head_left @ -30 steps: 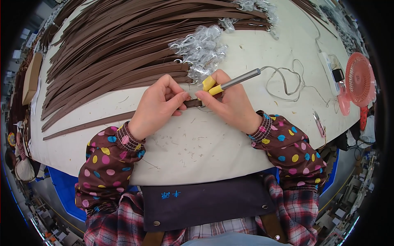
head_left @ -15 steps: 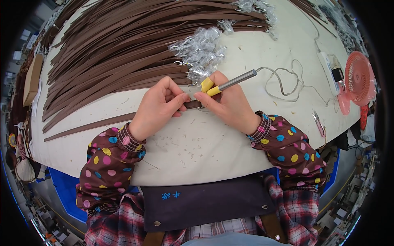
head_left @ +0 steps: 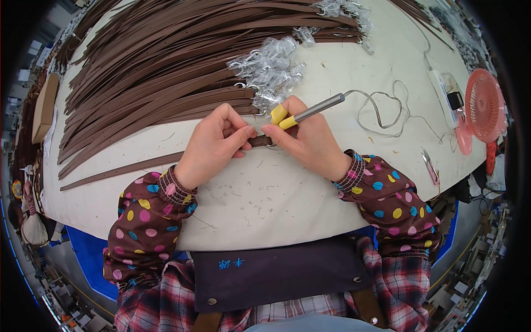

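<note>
A long brown belt strap (head_left: 127,167) lies slantwise across the table, its right end between my hands. My left hand (head_left: 211,145) is closed, thumb and fingers pinching the strap near that end. A ring-like metal piece shows at the strap's tip, partly under my right hand (head_left: 316,145). That hand is closed round a corded pen-like tool (head_left: 323,106) with a metal barrel and yellow grip, resembling a soldering iron. Its thumb reaches the strap's end, and yellow wrapping (head_left: 279,114) covers a finger. The tool's tip is hidden behind the fingers.
Many brown straps (head_left: 149,83) lie piled at the far left, their metal ends in clear plastic wrap (head_left: 271,69). At right are the tool's looped cord (head_left: 381,128), a white power strip (head_left: 441,91), a pink fan (head_left: 484,108) and small snips (head_left: 429,166). Thread scraps dot the near table.
</note>
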A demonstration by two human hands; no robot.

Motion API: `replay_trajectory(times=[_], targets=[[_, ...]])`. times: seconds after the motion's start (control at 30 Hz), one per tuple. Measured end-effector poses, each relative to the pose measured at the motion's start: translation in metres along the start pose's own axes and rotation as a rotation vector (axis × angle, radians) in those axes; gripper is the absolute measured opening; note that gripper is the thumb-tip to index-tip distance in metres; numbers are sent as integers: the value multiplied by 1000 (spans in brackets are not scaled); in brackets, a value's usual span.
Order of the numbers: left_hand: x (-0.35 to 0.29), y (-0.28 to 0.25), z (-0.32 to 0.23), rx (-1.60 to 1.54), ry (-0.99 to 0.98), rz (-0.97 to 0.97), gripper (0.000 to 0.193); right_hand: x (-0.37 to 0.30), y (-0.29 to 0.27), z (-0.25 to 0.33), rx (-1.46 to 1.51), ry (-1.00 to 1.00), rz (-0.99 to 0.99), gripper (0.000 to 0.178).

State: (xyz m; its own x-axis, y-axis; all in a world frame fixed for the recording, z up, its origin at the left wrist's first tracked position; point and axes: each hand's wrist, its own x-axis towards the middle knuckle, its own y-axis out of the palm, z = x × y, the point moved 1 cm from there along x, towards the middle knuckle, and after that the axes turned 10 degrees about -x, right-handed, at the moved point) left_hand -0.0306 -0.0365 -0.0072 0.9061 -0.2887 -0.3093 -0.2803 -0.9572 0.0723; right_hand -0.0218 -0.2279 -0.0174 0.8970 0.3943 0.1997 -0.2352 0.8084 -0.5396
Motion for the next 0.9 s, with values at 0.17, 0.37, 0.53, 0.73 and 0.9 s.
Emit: replay_trajectory(times=[0.17,0.37,0.53,0.73,0.9], targets=[[-2,-2,-5,-22,-12,-12,18,-1,-1,0,11,-16,-25,25],[-13,-11,-11,890,533,-36,26,-3,-9,3,120,28,-72,20],[-16,-7,-11,1004,492,-15,22,-4,-11,0,140,-88,-180,20],[-23,1,-14,981,433,132,19,-10,-10,2,155,-103,-97,20],[-21,4,-12,812,346,111,21,-10,-6,0,154,-29,-38,21]])
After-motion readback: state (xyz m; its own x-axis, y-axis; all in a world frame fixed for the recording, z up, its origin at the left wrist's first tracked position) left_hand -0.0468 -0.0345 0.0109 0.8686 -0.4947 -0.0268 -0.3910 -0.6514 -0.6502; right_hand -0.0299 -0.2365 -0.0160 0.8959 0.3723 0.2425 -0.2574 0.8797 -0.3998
